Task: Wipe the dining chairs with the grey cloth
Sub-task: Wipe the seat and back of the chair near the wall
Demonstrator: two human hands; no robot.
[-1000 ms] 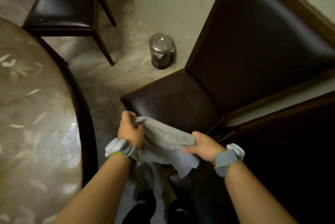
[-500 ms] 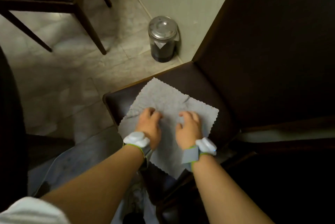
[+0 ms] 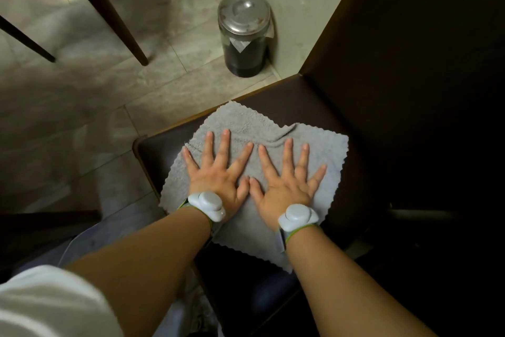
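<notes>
The grey cloth [image 3: 251, 129] lies spread flat on the dark brown seat of a dining chair [image 3: 306, 101], its near edge hanging over the seat front. My left hand [image 3: 218, 172] and my right hand [image 3: 287, 178] rest side by side on the cloth, palms down, fingers spread wide, thumbs almost touching. Neither hand grips the cloth. The chair's dark backrest [image 3: 415, 63] rises at the right. A second dining chair [image 3: 114, 17] shows only its legs at the top left.
A small lidded metal bin [image 3: 244, 33] stands on the tiled floor against the wall corner, just beyond the seat. A dark table edge [image 3: 41, 227] sits at the lower left. My white sleeve [image 3: 49, 304] fills the bottom left corner.
The cloth went from bunched between both hands to spread on the seat. My fingers have opened from curled to fully splayed, pressing flat, and the view has moved closer over the chair.
</notes>
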